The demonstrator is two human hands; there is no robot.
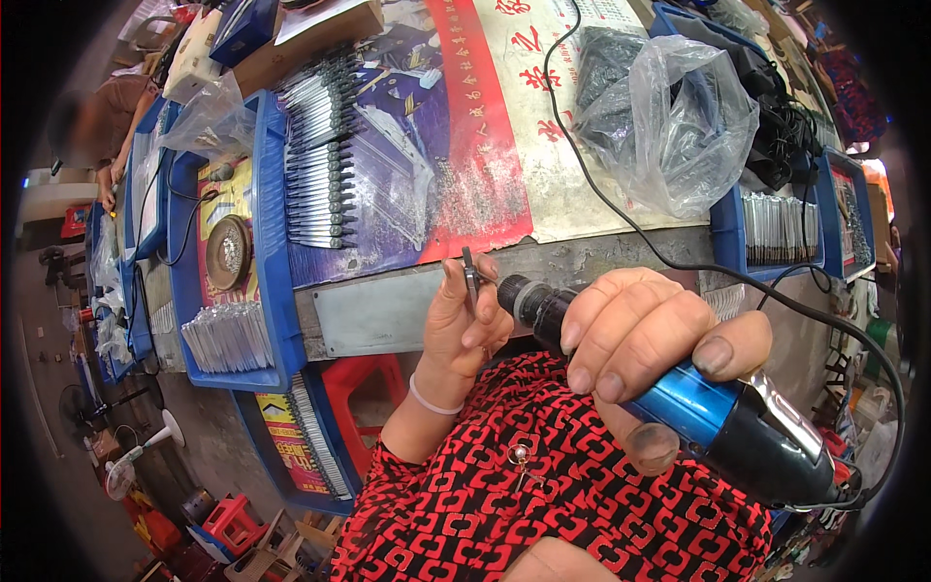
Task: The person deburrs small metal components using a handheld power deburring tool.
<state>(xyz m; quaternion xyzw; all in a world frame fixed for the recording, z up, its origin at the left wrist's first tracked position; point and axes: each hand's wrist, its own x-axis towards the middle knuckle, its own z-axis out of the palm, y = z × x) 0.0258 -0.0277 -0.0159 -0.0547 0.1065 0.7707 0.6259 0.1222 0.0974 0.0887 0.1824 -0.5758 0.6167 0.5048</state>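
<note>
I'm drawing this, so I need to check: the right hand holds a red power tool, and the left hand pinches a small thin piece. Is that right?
Not quite: the power tool isn't red; in the head view it is blue and black. The right hand does hold it, and the left hand does pinch a small thin piece.

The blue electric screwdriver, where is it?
In the head view, the electric screwdriver is right of centre, gripped in the right hand and pointing toward the left hand.

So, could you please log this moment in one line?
left hand: pinching narrow dark piece; right hand: gripping corded power tool; nose: toward piece
</note>
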